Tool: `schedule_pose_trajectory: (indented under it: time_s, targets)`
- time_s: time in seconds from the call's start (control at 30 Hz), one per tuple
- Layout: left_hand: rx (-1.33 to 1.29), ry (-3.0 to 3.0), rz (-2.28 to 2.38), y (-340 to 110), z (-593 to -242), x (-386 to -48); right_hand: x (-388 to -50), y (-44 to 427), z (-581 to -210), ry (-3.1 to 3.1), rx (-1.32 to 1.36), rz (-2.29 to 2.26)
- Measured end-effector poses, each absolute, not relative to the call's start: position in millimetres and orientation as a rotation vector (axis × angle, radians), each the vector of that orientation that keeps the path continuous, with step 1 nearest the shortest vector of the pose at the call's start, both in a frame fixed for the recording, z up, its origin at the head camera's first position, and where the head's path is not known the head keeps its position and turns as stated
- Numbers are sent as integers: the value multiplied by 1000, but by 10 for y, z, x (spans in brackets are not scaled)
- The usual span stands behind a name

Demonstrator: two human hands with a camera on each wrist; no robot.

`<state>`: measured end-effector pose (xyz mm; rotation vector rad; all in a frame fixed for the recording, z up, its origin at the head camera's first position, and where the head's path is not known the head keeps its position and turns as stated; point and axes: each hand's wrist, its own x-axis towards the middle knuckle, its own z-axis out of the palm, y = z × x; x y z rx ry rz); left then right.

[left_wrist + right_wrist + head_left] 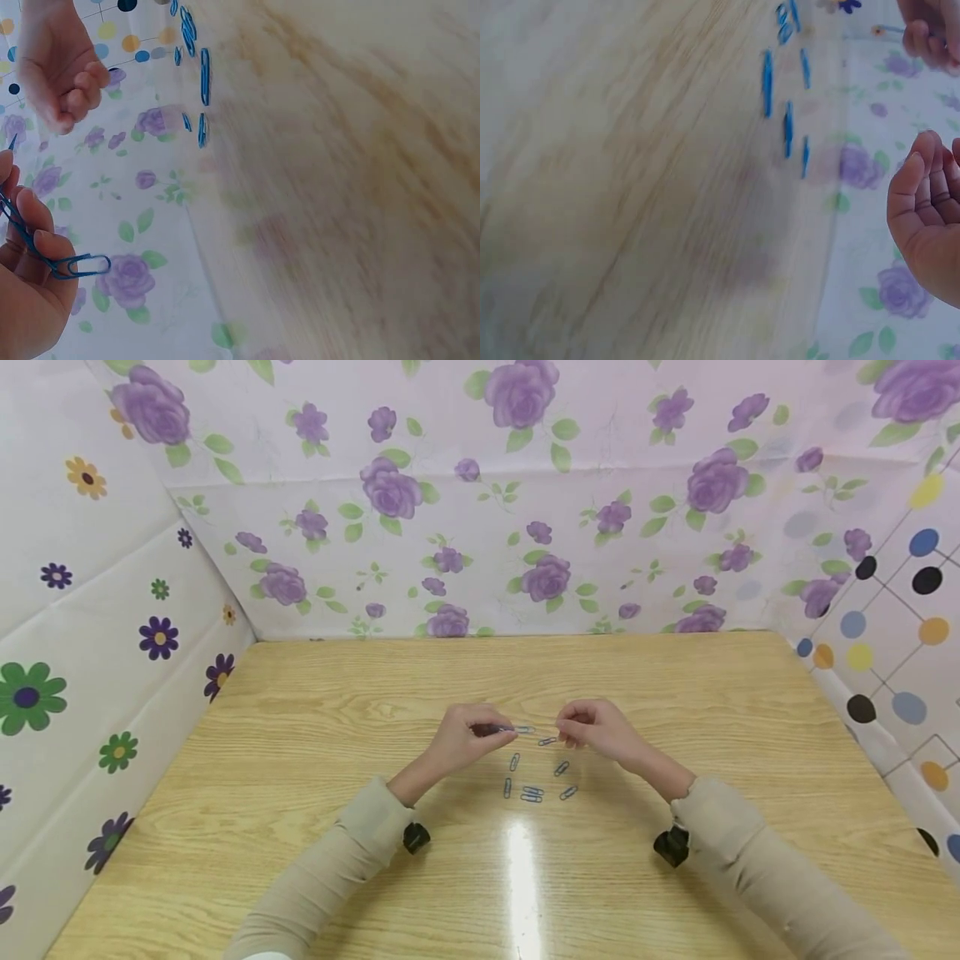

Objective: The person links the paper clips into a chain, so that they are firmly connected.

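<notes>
Looks like clip-linking, left hand (pixel 460 739) pinching blue wire paper clips (pixel 527 729), right hand (pixel 600 728) loosely curled, seemingly empty, probably needing a loose clip (pixel 532 798) off the wooden table (pixel 337 710), in from its far edge.

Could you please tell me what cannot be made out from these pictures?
Left wrist: how many held paper clips there are; the left hand and left edge hide parts.
Right wrist: all of the right hand; the right edge cuts it off.
Right wrist: wire loops of most loose paper clips; blurred.
Head: exact count of clustered paper clips; too small.
</notes>
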<state>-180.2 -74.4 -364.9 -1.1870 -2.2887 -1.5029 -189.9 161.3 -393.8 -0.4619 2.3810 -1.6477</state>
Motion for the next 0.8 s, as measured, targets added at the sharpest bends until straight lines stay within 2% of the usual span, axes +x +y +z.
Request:
schedule_pose_trajectory:
  time_s: [0.17,0.4,0.8]
  targets:
    - [-1133,-2324,-1547,-776,-3663,-1807,-2049,1691,-4052,2455,-393,-1528]
    - [-1038,-2396,-1649,-804,-3646,-1827,-2239,1727,-4193,2641,-506,-1244]
    - [-951,-2375,-1900,-830,-3676,-1897,-2344,1651,-4304,2644,-549,-1116]
